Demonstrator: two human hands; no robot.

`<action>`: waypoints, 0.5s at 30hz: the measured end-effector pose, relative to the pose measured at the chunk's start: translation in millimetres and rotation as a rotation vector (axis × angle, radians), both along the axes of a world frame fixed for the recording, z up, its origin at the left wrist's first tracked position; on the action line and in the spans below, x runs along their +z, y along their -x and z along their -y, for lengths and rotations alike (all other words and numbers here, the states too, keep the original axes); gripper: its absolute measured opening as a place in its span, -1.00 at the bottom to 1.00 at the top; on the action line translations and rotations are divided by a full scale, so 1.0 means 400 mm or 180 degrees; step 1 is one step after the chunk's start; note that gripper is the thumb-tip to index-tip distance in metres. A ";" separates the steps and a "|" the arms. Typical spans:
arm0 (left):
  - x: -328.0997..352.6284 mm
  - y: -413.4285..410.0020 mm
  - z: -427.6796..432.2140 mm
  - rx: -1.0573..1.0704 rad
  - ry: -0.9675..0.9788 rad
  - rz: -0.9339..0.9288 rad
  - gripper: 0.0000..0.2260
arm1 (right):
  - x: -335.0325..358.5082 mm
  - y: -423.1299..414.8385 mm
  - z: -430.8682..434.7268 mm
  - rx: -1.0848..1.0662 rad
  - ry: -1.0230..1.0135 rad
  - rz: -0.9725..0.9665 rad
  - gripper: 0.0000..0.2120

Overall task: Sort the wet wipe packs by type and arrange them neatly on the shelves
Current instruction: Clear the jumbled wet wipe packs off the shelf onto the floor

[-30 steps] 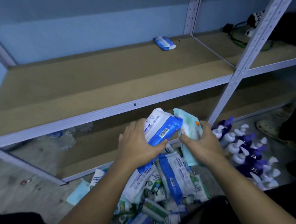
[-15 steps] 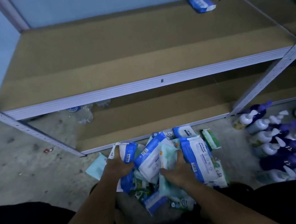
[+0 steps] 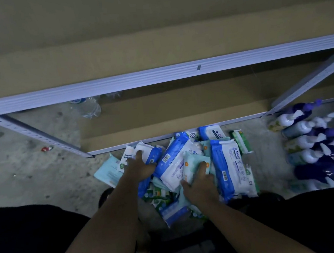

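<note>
Left hand [image 3: 140, 168] curls round a blue-and-white pack [image 3: 150, 153] at the 10 o'clock edge of the wet wipe pile [image 3: 227, 165]; right hand [image 3: 201, 187] grips a pale green pack [image 3: 195, 161] near its centre. Pile lies on the floor [image 3: 34, 180]; lower shelf [image 3: 180, 108] at its 12 o'clock; bottles [image 3: 310, 143] at 3 o'clock.

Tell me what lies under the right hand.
The right hand holds a pale teal soft wipe pack, which overlaps a white-and-blue wipe pack. Whatever lies beneath the palm and deeper in the pile is covered.
</note>
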State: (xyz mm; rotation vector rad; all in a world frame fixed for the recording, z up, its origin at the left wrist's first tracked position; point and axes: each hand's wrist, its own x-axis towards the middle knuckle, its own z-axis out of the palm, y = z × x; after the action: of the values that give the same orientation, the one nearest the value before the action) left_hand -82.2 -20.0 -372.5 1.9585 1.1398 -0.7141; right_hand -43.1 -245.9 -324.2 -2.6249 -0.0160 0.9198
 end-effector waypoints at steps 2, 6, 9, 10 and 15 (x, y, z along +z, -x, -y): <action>0.007 -0.002 0.012 0.0000 -0.0161 0.0043 -0.09 | 0.001 -0.002 0.010 -0.0032 -0.0052 0.0020 -0.11; 0.024 -0.003 0.034 -0.0129 -0.0543 0.0244 -0.27 | 0.020 -0.011 0.026 0.0024 -0.0192 0.0090 -0.12; 0.059 -0.007 0.042 -0.0180 -0.0484 0.0351 -0.28 | 0.040 -0.018 0.028 0.0021 -0.0252 0.0152 -0.14; 0.073 -0.011 0.045 -0.0199 -0.0472 0.0414 -0.27 | 0.047 -0.020 0.029 -0.0006 -0.0294 0.0167 -0.15; 0.209 -0.062 0.073 -0.0340 -0.0416 0.1112 -0.56 | 0.100 -0.061 0.031 -0.0162 -0.0547 0.0152 -0.39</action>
State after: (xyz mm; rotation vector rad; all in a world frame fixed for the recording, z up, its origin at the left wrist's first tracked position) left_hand -57.5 -49.2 -288.8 2.1622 0.8923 -0.3366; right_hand -18.9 -258.4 -284.3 -2.4763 -0.0384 0.8012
